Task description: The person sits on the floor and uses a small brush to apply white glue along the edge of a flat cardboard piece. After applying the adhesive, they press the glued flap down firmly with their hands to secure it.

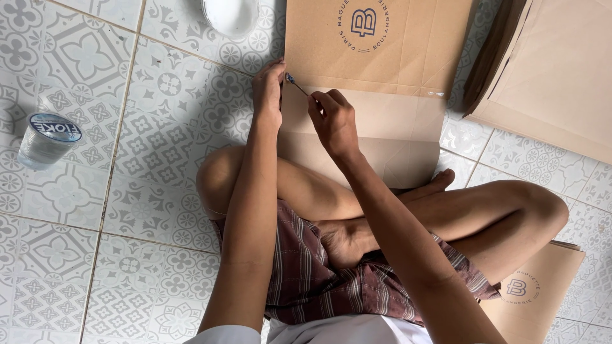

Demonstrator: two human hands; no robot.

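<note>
In the head view, a flat brown paper bag (382, 83) is spread on the patterned tile floor (153, 127) at the upper centre of the frame, its lower end tucked against the crossed legs. The bag's left edge is pinned by the left hand (268, 92), fingers pressed flat along it. A thin brush (297, 85) is pinched in the closed fingers of the right hand (333, 121), its dark tip set at the fold line just beside the left hand. The two hands are held near each other but not touching. A stack of the same bags (542, 76) is seen at the upper right, just clear of the bag's right edge. A sealed water cup (48, 139) stands well apart at the left, with bare tile between. A white bowl (231, 14) is cut by the top edge.
</note>
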